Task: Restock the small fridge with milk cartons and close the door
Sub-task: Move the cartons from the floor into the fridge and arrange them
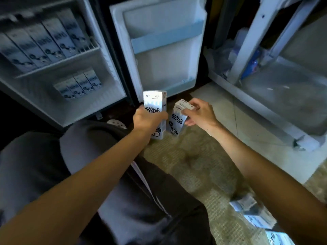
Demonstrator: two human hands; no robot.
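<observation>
The small fridge (109,96) stands open at the upper left. Several milk cartons (46,43) lie in a row on its upper shelf, and several more (79,84) sit on the lower level. Its open door (159,68) faces me in the middle, with a pale blue rail across it. My left hand (148,119) grips an upright white carton (155,103) just below the door. My right hand (198,112) holds a second carton (177,124) by its top, tilted, right beside the first.
More loose cartons (254,216) lie on the floor at the lower right beside my right forearm. A white shelf frame (247,50) with bags and a blue bottle stands at the right. My knees fill the lower left.
</observation>
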